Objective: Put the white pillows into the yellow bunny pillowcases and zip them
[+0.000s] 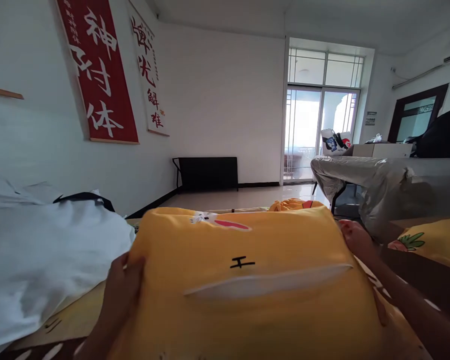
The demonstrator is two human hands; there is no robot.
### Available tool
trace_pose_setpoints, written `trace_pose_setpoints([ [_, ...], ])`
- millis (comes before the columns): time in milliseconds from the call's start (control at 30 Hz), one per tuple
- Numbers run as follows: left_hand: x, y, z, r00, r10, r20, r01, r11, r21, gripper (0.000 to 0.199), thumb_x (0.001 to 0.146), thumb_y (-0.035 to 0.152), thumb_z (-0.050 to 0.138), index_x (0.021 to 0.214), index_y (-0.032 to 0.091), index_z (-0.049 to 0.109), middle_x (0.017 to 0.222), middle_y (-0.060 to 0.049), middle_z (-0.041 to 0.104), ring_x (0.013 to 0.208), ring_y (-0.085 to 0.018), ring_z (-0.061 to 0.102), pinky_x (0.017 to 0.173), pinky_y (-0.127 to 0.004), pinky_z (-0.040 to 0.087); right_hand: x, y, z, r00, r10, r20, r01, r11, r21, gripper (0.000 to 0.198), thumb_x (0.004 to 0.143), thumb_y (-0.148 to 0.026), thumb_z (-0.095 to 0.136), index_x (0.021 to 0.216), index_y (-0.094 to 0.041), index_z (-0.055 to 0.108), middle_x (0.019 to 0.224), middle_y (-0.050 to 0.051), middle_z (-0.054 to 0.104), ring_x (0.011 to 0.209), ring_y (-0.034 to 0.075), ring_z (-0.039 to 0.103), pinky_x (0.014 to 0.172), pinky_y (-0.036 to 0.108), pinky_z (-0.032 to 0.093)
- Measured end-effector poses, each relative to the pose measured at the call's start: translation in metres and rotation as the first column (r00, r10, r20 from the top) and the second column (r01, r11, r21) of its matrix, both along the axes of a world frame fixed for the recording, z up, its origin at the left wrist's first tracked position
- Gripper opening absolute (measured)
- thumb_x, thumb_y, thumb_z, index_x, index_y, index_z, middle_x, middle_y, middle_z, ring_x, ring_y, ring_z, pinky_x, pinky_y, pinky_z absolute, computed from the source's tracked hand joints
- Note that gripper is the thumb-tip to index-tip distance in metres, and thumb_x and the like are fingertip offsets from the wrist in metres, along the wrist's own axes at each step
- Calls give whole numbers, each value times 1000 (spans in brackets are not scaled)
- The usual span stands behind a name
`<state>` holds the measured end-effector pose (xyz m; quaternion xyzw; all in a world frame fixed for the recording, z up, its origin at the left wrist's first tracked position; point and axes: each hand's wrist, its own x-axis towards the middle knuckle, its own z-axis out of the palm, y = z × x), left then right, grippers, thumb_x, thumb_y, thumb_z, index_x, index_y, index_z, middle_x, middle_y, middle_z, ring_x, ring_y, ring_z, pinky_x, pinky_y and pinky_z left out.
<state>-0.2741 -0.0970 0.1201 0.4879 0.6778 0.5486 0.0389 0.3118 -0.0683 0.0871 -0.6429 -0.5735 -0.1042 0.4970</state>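
A plump yellow cushion [247,245] with a rabbit-and-carrot style print and a small black "工"-like mark fills the lower middle of the head view. Across its near face runs a long slit, with white material [270,286] showing inside. My left hand [124,282] grips its left side, the fingers partly hidden against the fabric. On the other side, my right hand [357,241] holds the upper right edge with fingers bent round it. Gathered yellow fabric [293,204] shows just behind the cushion's top edge.
A white bag [60,255] with a black strap stands at left. More yellow fabric [435,242] with a carrot-like print lies at right. Beyond are a plastic-covered table [360,172], a black folded panel [209,173] against the wall, and sliding glass doors [303,130].
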Motion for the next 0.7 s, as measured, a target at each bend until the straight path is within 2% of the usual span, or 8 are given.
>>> trace_pose_setpoints([
  [67,19,3,-6,975,-85,-203,115,983,141,65,77,58,41,126,16,43,128,-17,51,113,-31,53,92,-47,46,-26,-3,1,980,112,167,-128,988,89,40,85,-42,40,107,-19,64,112,12,64,106,25,57,88,39,44],
  [100,31,5,-8,921,-210,-329,258,960,111,61,78,56,42,128,19,44,133,-14,48,122,-29,47,101,-46,39,-43,-5,1,941,220,259,-240,970,48,41,88,-43,38,113,-21,61,118,11,61,113,24,53,94,39,41],
  [167,56,11,-15,701,-482,-526,483,863,-147,51,84,53,37,125,26,49,134,-8,51,127,-25,42,107,-45,31,-77,-10,-1,813,469,346,-424,883,-201,41,92,-44,35,121,-25,57,124,8,59,116,22,51,98,39,38],
  [200,65,15,-19,610,-577,-543,508,811,-291,48,86,52,33,125,28,50,134,-6,52,128,-24,42,107,-46,29,-91,-12,-4,764,547,342,-455,832,-317,42,93,-45,33,123,-27,56,124,7,59,116,22,51,99,40,37],
  [267,71,24,-28,574,-632,-521,452,775,-441,48,89,50,28,127,29,49,137,-5,49,130,-24,40,106,-48,27,-109,-15,-8,727,610,315,-454,772,-445,43,94,-46,30,123,-28,56,124,6,59,115,22,51,100,41,34],
  [367,56,38,-36,633,-584,-507,372,805,-462,50,90,52,25,125,28,51,136,-6,50,129,-25,40,105,-48,25,-106,-16,-13,745,581,328,-404,785,-470,42,94,-47,30,117,-26,58,119,7,62,112,22,52,97,41,34],
  [467,46,44,-31,596,-605,-527,390,792,-469,49,88,54,28,120,27,56,125,-9,57,121,-27,46,101,-49,28,-88,-14,-17,814,455,360,-256,838,-481,40,93,-46,34,101,-21,64,100,8,68,96,23,59,88,38,37],
  [700,108,44,-10,494,-698,-518,537,714,-449,47,77,61,43,80,18,62,102,-8,60,97,-24,52,86,-35,37,-81,-25,0,896,293,335,-121,884,-452,51,94,-44,26,69,-17,61,70,7,67,63,17,57,58,27,32],
])
